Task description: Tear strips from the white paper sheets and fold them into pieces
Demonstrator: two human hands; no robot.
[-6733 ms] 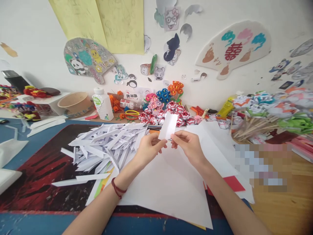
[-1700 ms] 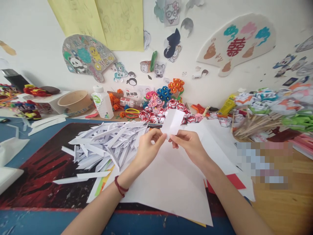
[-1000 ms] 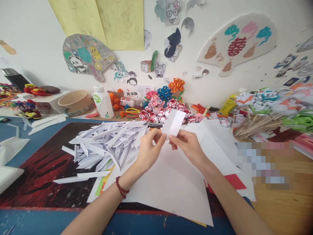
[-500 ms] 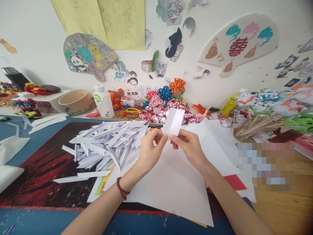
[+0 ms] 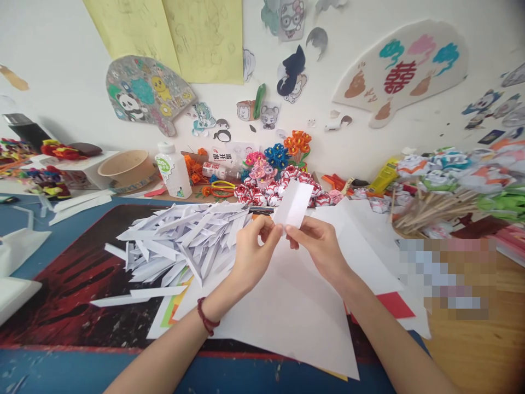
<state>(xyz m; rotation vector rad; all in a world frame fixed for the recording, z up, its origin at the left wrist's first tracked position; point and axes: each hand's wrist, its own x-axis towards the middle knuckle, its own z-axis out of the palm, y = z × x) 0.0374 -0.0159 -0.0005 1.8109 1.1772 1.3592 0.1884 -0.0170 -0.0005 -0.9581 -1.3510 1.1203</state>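
A small white paper strip [image 5: 294,203] with a lengthwise crease stands upright between my two hands. My left hand [image 5: 256,249] pinches its lower left corner between thumb and fingers. At the lower right corner, my right hand [image 5: 318,244] grips the same strip, its thumb close to the left thumb. Large white sheets [image 5: 287,312] lie beneath both hands. To the left is a heaped pile of folded white paper strips [image 5: 184,235], with a few loose ones at its near edge.
Behind the hands stand a white bottle [image 5: 173,172], a tan bowl [image 5: 125,167] and red-and-white paper flowers [image 5: 256,194]. Thin sticks [image 5: 424,210] with paper flowers are at the right. A red sheet [image 5: 394,305] shows under the white ones on the dark mat [image 5: 82,273].
The paper strip leans very slightly more to the right. Both hands keep their grip in nearly the same place.
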